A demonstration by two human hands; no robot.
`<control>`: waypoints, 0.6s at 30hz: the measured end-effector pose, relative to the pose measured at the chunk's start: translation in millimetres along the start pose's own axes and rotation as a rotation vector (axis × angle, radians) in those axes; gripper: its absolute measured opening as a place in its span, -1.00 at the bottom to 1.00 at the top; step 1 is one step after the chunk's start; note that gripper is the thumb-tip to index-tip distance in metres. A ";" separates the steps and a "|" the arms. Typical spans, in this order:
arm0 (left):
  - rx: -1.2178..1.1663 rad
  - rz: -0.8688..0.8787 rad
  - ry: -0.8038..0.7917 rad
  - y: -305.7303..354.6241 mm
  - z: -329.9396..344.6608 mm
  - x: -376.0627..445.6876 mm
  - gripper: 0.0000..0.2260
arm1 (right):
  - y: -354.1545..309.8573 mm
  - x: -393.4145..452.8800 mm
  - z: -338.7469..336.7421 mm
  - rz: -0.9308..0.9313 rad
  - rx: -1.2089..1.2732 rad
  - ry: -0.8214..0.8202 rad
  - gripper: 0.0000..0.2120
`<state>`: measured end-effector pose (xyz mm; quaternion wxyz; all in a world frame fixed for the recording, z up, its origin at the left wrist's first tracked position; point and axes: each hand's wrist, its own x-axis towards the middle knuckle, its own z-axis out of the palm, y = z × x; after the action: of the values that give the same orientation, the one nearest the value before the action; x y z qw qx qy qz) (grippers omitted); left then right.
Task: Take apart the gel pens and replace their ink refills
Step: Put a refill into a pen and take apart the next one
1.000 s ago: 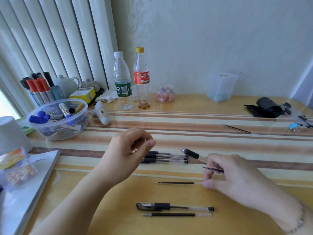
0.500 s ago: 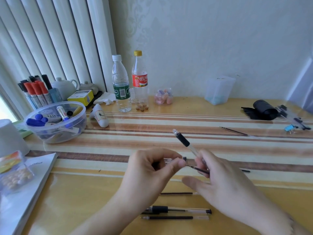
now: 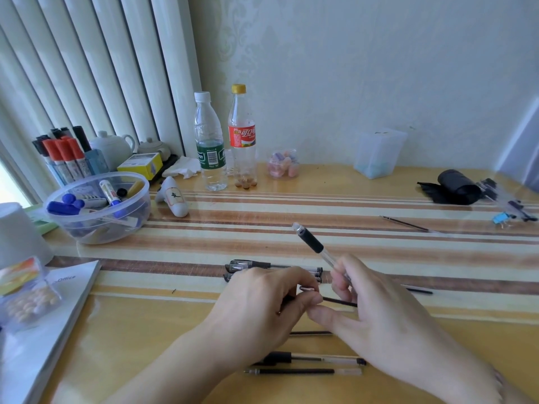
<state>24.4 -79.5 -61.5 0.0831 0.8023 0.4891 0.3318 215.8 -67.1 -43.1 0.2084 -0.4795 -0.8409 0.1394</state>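
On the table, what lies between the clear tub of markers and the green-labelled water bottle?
In the head view, a small white ceramic piece with a black character lies on its side between the tub and the bottle.

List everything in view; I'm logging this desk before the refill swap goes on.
pen barrel: one, clear with black grip, in right hand
refill: one, black, between the hands
pens: a few, black, behind left hand
pen: one, near edge
bottles: two, by wall
marker tub: one, clear, left
black roll: one, far right
left hand: pinching refill
right hand: gripping barrel
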 end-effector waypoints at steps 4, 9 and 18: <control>0.057 -0.059 0.137 -18.4 -16.4 4.2 -0.88 | 21.8 4.7 -18.6 -0.047 -0.054 0.050 -0.43; 0.068 -0.174 0.336 -44.4 -45.5 8.6 -0.93 | 76.6 13.9 -36.9 0.019 0.046 0.183 -0.48; -0.032 -0.166 0.371 -41.9 -42.9 10.4 -0.94 | 93.1 16.5 -32.6 -0.005 -0.051 0.144 -0.44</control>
<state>-29.4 -57.7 -43.2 0.0315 0.6831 0.5550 0.4737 293.8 -5.0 -51.4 0.2563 -0.4912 -0.8284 0.0824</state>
